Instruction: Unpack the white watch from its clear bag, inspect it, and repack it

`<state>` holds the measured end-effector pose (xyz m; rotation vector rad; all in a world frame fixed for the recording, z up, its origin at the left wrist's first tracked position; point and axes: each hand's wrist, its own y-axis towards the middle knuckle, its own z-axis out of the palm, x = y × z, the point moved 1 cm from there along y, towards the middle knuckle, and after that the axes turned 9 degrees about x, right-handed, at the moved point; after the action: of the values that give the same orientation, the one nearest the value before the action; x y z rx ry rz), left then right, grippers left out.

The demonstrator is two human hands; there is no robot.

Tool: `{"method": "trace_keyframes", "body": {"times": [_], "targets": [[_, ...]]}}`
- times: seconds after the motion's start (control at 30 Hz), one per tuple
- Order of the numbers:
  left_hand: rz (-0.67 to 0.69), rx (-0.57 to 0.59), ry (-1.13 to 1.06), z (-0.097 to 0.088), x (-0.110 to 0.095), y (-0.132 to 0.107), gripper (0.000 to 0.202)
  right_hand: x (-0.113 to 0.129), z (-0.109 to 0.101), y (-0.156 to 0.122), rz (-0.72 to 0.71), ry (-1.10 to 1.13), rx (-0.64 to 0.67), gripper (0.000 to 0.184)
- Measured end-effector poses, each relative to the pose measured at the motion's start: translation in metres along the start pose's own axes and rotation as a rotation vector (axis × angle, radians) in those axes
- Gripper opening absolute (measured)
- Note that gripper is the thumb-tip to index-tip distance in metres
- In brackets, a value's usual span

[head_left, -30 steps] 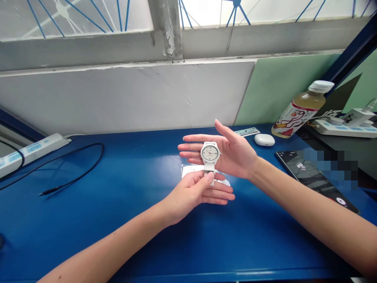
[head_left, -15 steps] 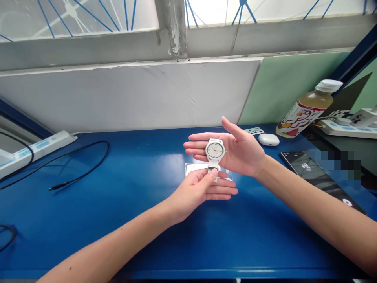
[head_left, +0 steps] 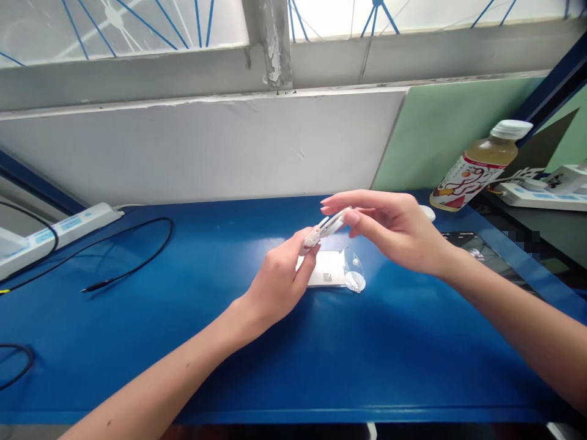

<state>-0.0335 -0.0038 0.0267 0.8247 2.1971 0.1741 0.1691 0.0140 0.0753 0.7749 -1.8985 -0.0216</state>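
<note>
A white wristwatch is held edge-on above the blue table, between both hands. My left hand pinches its lower strap end with thumb and fingers. My right hand has turned palm down, and its fingertips close on the watch's other end. Under the hands lies a small clear plastic bag with a white card inside.
A drink bottle stands at the back right, with a white earbud case half hidden behind my right hand. A dark phone lies right of my wrist. A power strip and a black cable occupy the left.
The watch faced up against my open right palm; now it is tilted edge-on. My right hand has rolled palm down and closed its fingertips on it. My left hand has shifted slightly up and left.
</note>
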Motion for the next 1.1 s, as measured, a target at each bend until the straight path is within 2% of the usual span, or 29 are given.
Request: {"method": "trace_keyframes", "body": {"times": [0.07,0.13,0.27,0.43,0.6,0.73,0.9,1.1], "targets": [[0.036,-0.002,0.088,0.004,0.005,0.0,0.032,-0.004,0.0,-0.015,-0.015,-0.109,-0.018,0.03],[0.095,0.013,0.178,0.009,0.006,-0.001,0.034,-0.01,0.002,-0.03,-0.051,-0.199,0.019,0.031],[0.198,0.075,0.307,0.017,0.004,-0.002,0.033,-0.023,0.007,-0.053,-0.104,-0.303,0.007,0.048],[0.22,0.126,0.346,0.019,0.005,0.0,0.035,-0.035,0.005,-0.062,-0.163,-0.342,0.041,0.034],[0.136,0.28,0.315,0.019,0.017,0.001,0.064,-0.045,-0.008,-0.064,-0.113,-0.375,0.015,0.03],[0.092,0.38,0.22,0.019,0.024,0.0,0.054,-0.052,-0.019,-0.064,-0.09,-0.424,0.025,0.027],[0.076,0.382,0.182,0.018,0.025,-0.001,0.053,-0.054,-0.029,-0.063,-0.092,-0.475,0.143,0.025],[0.062,0.392,0.196,0.018,0.024,0.001,0.047,-0.053,-0.037,-0.063,0.031,-0.453,0.274,0.021]]}}
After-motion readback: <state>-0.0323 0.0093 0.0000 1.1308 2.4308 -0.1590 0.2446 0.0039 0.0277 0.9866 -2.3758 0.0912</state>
